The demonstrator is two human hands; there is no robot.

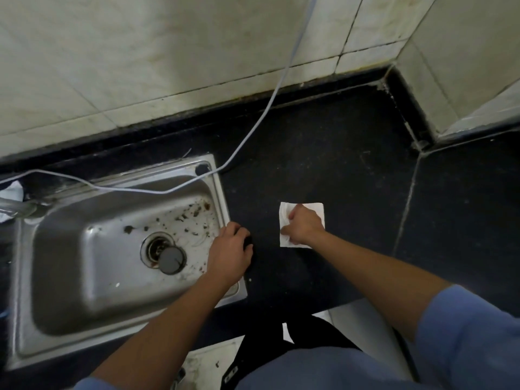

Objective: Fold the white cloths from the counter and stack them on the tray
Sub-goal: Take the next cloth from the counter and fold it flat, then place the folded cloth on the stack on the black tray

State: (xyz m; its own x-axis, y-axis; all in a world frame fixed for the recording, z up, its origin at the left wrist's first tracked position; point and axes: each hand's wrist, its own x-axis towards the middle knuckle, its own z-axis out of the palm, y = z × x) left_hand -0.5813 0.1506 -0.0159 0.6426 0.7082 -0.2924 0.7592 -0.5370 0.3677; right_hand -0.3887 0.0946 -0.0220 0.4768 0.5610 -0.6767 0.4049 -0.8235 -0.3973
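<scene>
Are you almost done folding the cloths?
Not yet. One white cloth lies on the counter as a small rectangle under the right hand, so folding is in hand. No tray or stack shows here, so stacking is left.

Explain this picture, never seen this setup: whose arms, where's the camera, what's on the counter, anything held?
No machine here: a person works bare-handed, and one wide-angle camera on their head looks down. The right hand lies, fingers curled, on a small white cloth on the black counter; whether it pinches the cloth is unclear. The left hand rests on the counter beside the steel sink, fingers curled, grip unclear. A white cable crosses the sink. No tray is in view.
</scene>
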